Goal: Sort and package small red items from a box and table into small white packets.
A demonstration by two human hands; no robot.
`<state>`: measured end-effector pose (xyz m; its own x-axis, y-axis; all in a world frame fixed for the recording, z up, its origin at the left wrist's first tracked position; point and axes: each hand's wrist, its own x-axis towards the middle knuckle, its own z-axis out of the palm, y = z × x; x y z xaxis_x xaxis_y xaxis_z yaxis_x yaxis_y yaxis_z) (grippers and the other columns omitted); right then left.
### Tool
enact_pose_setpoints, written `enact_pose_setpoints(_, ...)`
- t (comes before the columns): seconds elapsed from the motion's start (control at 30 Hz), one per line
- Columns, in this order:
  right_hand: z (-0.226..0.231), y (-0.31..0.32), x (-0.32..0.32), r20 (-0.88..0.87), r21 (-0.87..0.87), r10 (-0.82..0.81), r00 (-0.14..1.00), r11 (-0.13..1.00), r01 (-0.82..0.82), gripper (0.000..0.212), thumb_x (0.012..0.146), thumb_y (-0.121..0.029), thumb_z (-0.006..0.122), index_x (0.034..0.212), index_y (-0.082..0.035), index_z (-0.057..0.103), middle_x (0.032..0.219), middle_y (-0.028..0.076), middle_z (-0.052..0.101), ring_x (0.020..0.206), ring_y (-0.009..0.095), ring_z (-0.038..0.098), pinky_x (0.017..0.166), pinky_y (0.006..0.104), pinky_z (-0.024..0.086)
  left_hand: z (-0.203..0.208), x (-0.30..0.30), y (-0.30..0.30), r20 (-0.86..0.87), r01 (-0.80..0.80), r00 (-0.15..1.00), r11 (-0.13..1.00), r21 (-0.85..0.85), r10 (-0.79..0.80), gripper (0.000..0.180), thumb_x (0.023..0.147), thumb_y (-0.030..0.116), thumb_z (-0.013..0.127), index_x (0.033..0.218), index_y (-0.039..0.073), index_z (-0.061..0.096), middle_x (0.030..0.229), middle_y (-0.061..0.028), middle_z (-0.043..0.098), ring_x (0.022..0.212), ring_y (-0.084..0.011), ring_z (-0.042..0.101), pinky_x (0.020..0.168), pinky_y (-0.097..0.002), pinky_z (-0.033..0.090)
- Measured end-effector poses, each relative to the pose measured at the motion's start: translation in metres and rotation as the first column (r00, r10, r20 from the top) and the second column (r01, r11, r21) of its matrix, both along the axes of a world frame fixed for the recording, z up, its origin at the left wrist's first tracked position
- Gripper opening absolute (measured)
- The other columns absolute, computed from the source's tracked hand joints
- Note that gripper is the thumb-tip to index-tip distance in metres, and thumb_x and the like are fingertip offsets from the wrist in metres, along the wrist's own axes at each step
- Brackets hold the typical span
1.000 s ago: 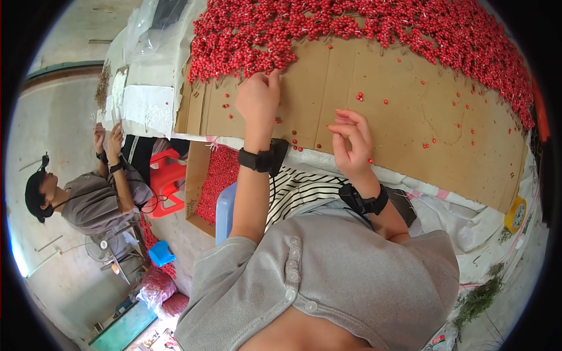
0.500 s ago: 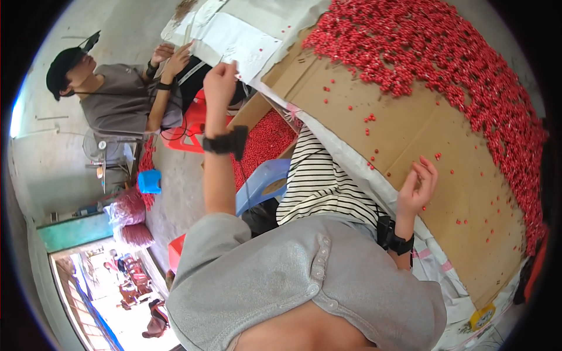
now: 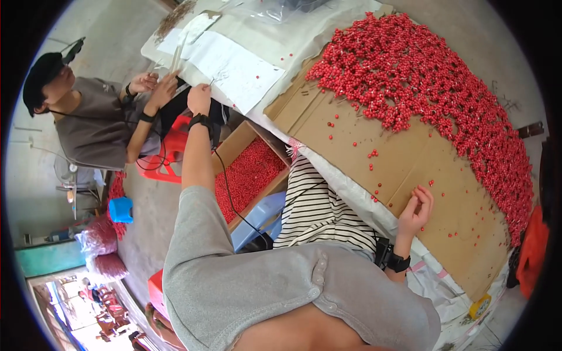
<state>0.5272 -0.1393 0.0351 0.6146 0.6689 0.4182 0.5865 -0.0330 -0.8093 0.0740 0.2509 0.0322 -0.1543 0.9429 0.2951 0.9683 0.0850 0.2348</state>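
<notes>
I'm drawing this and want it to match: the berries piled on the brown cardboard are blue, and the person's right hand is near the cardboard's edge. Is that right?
Not quite: the piled berries are red, as the head view shows. The rest stands: they lie on brown cardboard, with the right hand near its edge.

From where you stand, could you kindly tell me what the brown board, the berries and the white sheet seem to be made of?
Brown board: matte cardboard, judging by its fold lines. Berries: glossy, evenly round, perhaps plastic or foam. White sheet: probably matte paper, thin with straight edges.
</notes>
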Motion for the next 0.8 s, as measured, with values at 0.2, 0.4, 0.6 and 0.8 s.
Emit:
enact_pose_setpoints(0.2,0.004,0.006,-0.008,0.012,0.093,-0.025,1.0,0.995,0.024,0.011,0.08,0.003,0.044,0.088,0.004,0.051,0.098,0.012,0.049,0.086,0.017,0.051,0.075,0.0258,0.045,0.031,0.006,-0.044,0.161,0.05,0.985,0.992,0.114,-0.068,0.017,0.069,0.019,0.056,0.077,0.004,0.059,0.071,-0.0132,0.059,0.071,-0.0257,0.058,0.063,-0.0346,0.045)
enact_pose_setpoints(0.4,0.046,0.03,-0.04,0.055,0.202,0.139,0.989,0.968,-0.147,0.014,0.079,0.003,0.045,0.092,0.004,0.051,0.093,0.012,0.052,0.085,0.018,0.052,0.076,0.0282,0.045,0.029,-0.003,-0.175,0.916,-0.031,0.391,0.993,0.116,-0.095,0.01,0.077,0.013,0.053,0.077,0.003,0.055,0.068,-0.0041,0.057,0.059,-0.011,0.052,0.053,-0.0222,0.04)
enact_pose_setpoints(0.6,0.095,0.097,-0.16,-0.198,-0.094,0.905,0.376,0.364,-0.927,0.043,0.071,-0.006,0.059,0.111,-0.004,0.046,0.099,0.008,0.053,0.088,0.015,0.051,0.076,0.0277,0.042,0.051,-0.027,-0.22,0.974,-0.314,-0.101,0.936,0.16,-0.201,0.01,0.08,0.013,0.051,0.086,0.006,0.055,0.078,-0.0016,0.058,0.066,-0.0107,0.052,0.058,-0.0236,0.04)
enact_pose_setpoints(0.8,0.032,0.096,-0.303,-0.753,0.119,0.607,-0.256,-0.256,-0.959,0.046,0.076,-0.017,0.059,0.114,0.0,0.039,0.099,0.011,0.052,0.083,0.014,0.054,0.074,0.0248,0.043,0.091,-0.031,-0.226,0.933,-0.386,-0.056,0.869,0.309,-0.357,0.013,0.079,0.015,0.054,0.086,0.004,0.055,0.078,-0.0046,0.059,0.067,-0.0128,0.054,0.06,-0.0259,0.043)
